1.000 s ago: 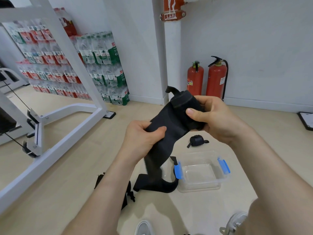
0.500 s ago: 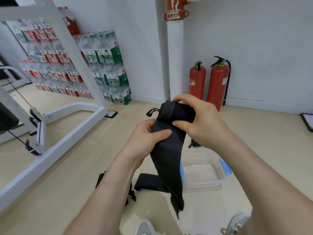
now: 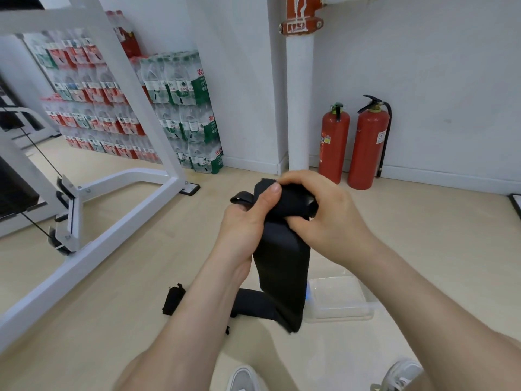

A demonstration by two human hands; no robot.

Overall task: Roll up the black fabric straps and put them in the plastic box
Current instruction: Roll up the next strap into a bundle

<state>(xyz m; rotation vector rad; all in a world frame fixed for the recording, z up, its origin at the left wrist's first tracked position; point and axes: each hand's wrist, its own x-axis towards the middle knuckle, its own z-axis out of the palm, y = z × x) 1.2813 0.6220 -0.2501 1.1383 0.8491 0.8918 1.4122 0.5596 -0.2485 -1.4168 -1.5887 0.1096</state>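
Rolled top of strap (image 3: 282, 263) mostly covered by right grip (image 3: 318, 218) and left grip (image 3: 248, 221). Left end of box (image 3: 341, 300) hidden behind hanging strap, right end behind right forearm. Floor strap (image 3: 172, 299) partly behind left forearm. Shoes (image 3: 244, 379) cut off by bottom edge, white frame (image 3: 84, 258) by left edge. Extinguisher (image 3: 366, 142) labels too small to read.

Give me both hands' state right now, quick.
Left hand: grips the black strap near its rolled top.
Right hand: holds the same strap's rolled end.
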